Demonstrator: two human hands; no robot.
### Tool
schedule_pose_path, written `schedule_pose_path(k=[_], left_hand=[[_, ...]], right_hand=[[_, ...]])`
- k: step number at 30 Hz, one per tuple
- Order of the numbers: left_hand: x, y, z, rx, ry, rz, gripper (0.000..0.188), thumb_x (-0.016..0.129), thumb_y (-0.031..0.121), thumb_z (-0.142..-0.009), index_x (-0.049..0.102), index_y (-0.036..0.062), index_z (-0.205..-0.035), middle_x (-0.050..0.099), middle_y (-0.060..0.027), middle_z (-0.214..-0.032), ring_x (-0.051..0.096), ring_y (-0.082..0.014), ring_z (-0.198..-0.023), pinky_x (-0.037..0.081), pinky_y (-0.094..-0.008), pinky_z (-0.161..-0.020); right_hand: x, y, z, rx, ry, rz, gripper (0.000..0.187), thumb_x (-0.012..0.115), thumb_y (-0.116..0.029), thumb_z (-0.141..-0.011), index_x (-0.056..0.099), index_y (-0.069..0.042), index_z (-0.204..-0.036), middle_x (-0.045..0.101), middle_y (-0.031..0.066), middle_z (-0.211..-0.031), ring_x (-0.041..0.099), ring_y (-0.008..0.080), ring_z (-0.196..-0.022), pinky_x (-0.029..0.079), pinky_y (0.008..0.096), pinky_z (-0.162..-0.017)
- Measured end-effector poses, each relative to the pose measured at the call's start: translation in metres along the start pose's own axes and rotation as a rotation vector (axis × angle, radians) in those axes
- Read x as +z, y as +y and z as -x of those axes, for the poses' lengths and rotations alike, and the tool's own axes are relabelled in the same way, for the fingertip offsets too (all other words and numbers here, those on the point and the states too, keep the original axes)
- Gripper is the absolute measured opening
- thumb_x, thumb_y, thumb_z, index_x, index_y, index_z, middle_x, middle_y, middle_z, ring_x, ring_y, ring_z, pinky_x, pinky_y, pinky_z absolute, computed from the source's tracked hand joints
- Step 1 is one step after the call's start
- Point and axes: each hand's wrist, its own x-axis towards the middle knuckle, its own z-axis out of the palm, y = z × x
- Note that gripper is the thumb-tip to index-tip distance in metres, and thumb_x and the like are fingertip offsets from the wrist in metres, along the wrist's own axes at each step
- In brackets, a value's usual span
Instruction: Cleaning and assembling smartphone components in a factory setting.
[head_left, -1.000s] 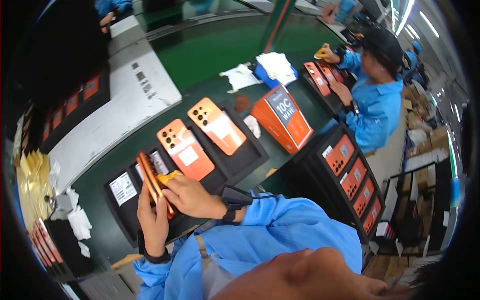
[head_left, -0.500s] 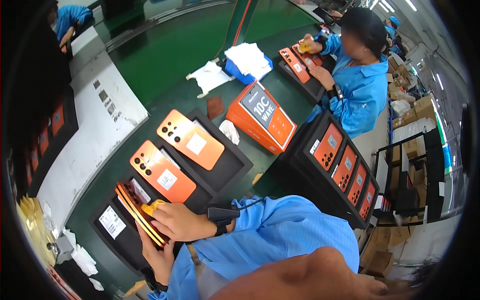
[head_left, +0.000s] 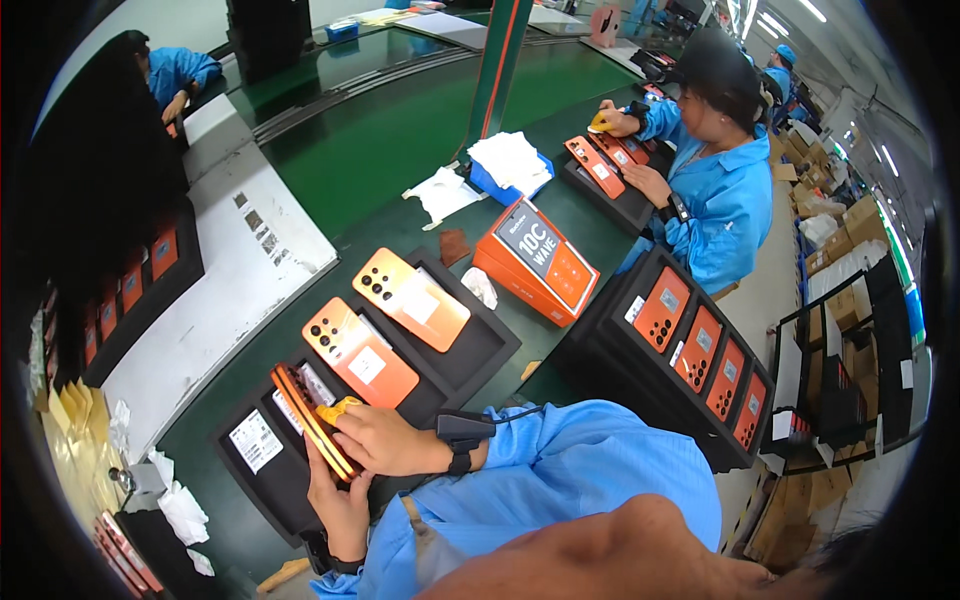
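My left hand is closed round the lower end of an orange phone, which stands tilted almost edge-on above a black foam tray. My right hand presses a small yellow cloth against the side of that phone; its fingertips are partly hidden. Just right of it, another orange phone lies back up with a white label. Beyond that is one more orange phone, resting on the black tray with its camera end to the far left.
An orange box stands past the trays, near a blue bin of white cloths. To the right, stacked black trays hold several orange phones. A co-worker in blue handles phones at the far right. A white ledge runs along the left.
The whole view has shifted, so the bench things appear farther right and lower. Both hands stay on the phone, with the yellow cloth still at its side.
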Motion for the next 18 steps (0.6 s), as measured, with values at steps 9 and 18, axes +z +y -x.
schedule_pose_path(k=[9, 18], left_hand=[[-0.0010, 0.0063, -0.0049, 0.056, 0.004, 0.005, 0.092, 0.079, -0.008, -0.072, 0.035, -0.0005, -0.152, 0.064, -0.0182, -0.120, 0.069, -0.0220, -0.097, 0.058, -0.0312, -0.080], [-0.0009, 0.0073, -0.0074, 0.110, -0.003, 0.021, 0.093, 0.078, -0.010, -0.071, 0.034, 0.0004, -0.152, 0.062, -0.0183, -0.125, 0.068, -0.0225, -0.101, 0.060, -0.0318, -0.080]], right_hand=[[-0.0002, -0.0023, -0.0040, -0.042, 0.053, 0.065, 0.027, 0.056, -0.014, -0.096, 0.059, 0.003, -0.116, 0.056, 0.0173, -0.091, 0.060, 0.0372, -0.078, 0.051, 0.0439, -0.066], [0.0019, 0.0034, -0.0013, -0.017, 0.074, 0.071, 0.029, 0.058, -0.014, -0.095, 0.062, 0.003, -0.118, 0.059, 0.0199, -0.092, 0.062, 0.0381, -0.080, 0.051, 0.0434, -0.069]])
